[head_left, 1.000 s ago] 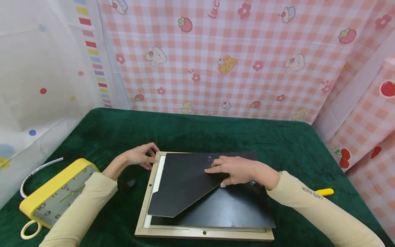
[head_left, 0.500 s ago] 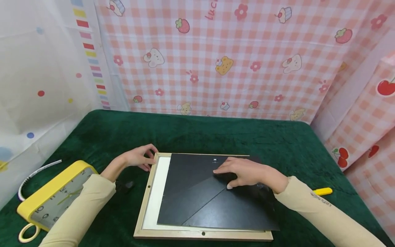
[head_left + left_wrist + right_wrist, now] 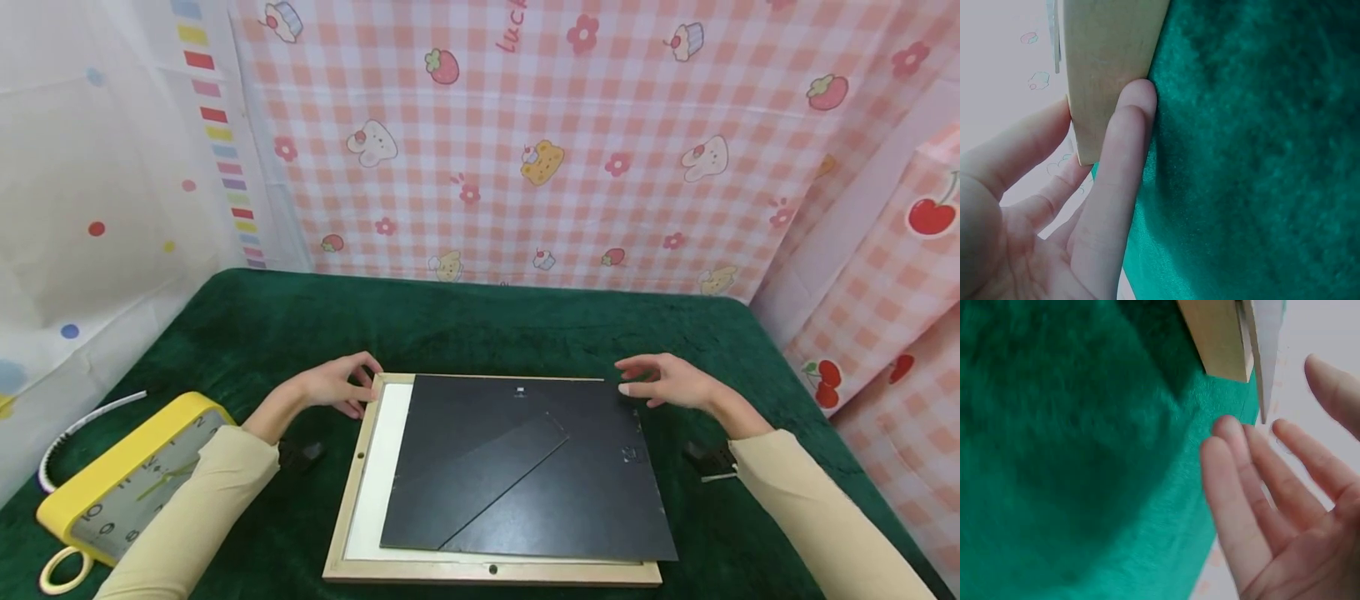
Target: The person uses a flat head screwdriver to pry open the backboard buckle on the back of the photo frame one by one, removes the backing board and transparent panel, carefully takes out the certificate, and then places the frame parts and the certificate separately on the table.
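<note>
So we've got a pale wooden frame [image 3: 408, 570] lying flat at the near side of the desk, which has a dark green cloth [image 3: 480, 329] over it. A black board [image 3: 517, 483] sits on top of the frame, shoved off to the right, so its right edge pokes out past the wood, and we can see a white strip [image 3: 375, 483] of the inside along the left. There's an angled slit running across the board too. The left hand [image 3: 341, 385] pinches the frame's far left corner, thumb on one side and fingers on the other. The right hand [image 3: 671, 385] is just beside the board's far right corner, fingers loose and spread, holding nothing as far as we can see. Over on the left we've got a yellow clock [image 3: 123, 462], partly blocked by the left sleeve [image 3: 202, 504], with a white cord [image 3: 82, 423] and a cream ring [image 3: 47, 573] next to it.
</note>
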A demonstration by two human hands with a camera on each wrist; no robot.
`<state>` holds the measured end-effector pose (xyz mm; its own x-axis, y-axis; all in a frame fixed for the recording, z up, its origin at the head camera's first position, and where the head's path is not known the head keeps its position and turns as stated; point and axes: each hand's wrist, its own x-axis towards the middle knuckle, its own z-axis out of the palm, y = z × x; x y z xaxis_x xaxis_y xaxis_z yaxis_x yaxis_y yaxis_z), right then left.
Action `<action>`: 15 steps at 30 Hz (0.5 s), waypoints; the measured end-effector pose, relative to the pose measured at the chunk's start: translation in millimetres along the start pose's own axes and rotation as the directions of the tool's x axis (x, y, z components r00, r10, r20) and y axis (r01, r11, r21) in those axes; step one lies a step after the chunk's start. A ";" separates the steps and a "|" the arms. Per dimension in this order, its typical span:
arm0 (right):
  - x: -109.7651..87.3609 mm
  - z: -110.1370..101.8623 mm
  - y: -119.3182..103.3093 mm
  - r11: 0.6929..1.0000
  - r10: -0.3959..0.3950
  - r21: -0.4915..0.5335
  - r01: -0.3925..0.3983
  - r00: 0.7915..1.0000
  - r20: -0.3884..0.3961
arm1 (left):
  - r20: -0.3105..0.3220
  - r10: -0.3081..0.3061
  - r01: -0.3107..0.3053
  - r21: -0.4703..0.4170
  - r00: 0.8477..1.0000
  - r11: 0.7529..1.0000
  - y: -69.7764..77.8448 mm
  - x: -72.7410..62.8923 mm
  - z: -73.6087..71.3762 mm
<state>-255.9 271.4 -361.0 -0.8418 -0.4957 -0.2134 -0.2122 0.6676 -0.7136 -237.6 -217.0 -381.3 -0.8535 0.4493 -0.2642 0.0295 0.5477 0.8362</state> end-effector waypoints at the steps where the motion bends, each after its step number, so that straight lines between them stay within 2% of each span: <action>1: -0.2 0.3 3.7 0.998 0.025 0.064 -0.026 1.000 0.015 | 0.013 0.026 -0.026 0.001 1.000 1.000 -3.8 1.5 -1.2; 4: 1.0 2.4 13.2 0.972 0.057 0.223 -0.071 0.996 0.068 | 0.030 0.048 -0.048 -0.004 0.998 0.999 -9.1 3.5 -2.2; 9: 5.8 7.9 24.3 0.920 0.050 0.377 -0.106 0.987 0.154 | -0.001 -0.010 0.010 -0.013 1.000 1.000 -6.4 4.1 -0.1; 12: 6.7 9.5 28.9 0.899 0.024 0.427 -0.099 0.984 0.177 | -0.017 -0.029 0.029 -0.008 0.999 1.000 -5.3 4.3 0.7; 15: 5.5 9.5 34.1 0.869 -0.049 0.492 -0.054 0.980 0.195 | -0.014 -0.030 0.030 -0.002 0.999 1.000 -4.1 3.7 0.7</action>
<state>-263.0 286.1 -392.8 -0.7175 -0.6268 -0.3040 0.1050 0.3341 -0.9367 -240.5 -217.0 -386.0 -0.8612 0.4227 -0.2822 0.0031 0.5597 0.8287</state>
